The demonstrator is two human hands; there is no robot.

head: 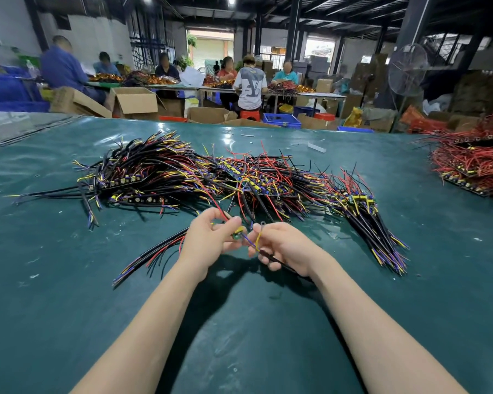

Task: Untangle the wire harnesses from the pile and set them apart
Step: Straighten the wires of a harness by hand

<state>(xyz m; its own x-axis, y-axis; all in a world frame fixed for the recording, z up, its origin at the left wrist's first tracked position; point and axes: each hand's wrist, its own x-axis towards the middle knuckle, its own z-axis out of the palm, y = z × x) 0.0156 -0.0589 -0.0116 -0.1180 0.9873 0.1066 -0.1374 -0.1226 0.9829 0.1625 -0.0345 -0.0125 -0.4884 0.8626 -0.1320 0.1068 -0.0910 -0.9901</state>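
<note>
The wire harness (248, 240), pinched at its small board by the left hand (211, 240) and gripped by the right hand (285, 248), may snag the pile (239, 177) if its red lead is tugged.

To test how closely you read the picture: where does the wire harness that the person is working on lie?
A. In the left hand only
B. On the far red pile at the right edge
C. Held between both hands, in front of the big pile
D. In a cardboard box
C: the left hand and right hand both pinch the wire harness above the green table, nearer than the big pile.
</note>
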